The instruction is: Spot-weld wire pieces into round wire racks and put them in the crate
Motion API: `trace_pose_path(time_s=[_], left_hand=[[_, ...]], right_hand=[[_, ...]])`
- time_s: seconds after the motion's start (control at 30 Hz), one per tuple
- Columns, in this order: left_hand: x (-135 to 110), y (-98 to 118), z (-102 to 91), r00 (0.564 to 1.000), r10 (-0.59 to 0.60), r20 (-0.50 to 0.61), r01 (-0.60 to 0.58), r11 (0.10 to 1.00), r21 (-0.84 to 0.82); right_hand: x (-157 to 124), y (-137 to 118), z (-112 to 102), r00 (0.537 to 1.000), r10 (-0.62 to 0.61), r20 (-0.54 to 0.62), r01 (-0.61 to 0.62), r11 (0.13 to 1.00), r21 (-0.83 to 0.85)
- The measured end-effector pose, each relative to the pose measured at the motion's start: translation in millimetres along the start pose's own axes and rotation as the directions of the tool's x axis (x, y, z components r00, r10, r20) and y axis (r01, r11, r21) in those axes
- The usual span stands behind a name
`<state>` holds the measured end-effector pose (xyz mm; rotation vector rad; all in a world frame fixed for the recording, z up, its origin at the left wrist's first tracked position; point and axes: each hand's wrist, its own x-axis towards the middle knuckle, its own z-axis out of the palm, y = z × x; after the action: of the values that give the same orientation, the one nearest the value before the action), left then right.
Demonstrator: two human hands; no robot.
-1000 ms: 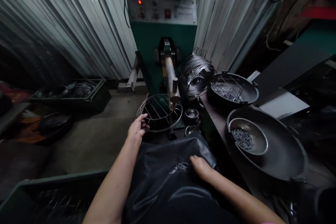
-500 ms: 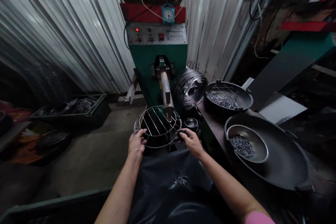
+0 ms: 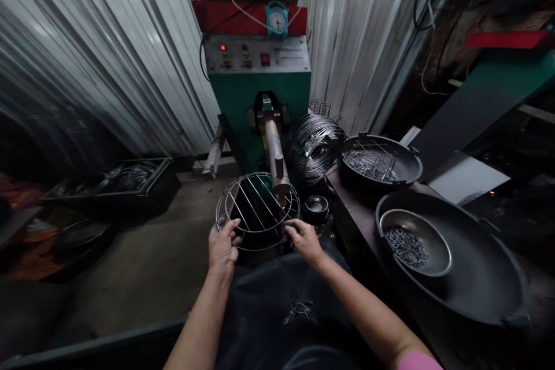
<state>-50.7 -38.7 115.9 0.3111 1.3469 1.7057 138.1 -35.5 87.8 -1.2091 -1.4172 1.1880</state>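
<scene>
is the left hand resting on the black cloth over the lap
No, the left hand holds the near left rim of the round wire rack.

I cannot read a single word, brand or number for certain from here. At the upper centre of the frame, the dial of the teal analog clock (image 3: 277, 18) bears marks too small for me to make out. Just below, the printing at the right of the metal control panel (image 3: 258, 62) blurs. Near the centre, the pale characters (image 3: 265, 185) behind my round wire rack (image 3: 248, 230) are illegible too.
</scene>
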Motion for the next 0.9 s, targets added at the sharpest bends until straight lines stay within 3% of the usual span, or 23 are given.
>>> trace_pose_path(time_s=[0.3, 0.9], left_hand=[[7, -13, 6.3, 0.997, -0.063, -0.039, 0.064, 0.998, 0.011], [37, -9, 23.0, 0.981, -0.131, -0.143, 0.138, 0.989, 0.043]], right_hand=[[2, 1, -2, 0.999, -0.016, -0.052, 0.018, 0.999, 0.038], [29, -7, 4, 0.997, -0.034, -0.071, 0.038, 0.998, 0.058]])
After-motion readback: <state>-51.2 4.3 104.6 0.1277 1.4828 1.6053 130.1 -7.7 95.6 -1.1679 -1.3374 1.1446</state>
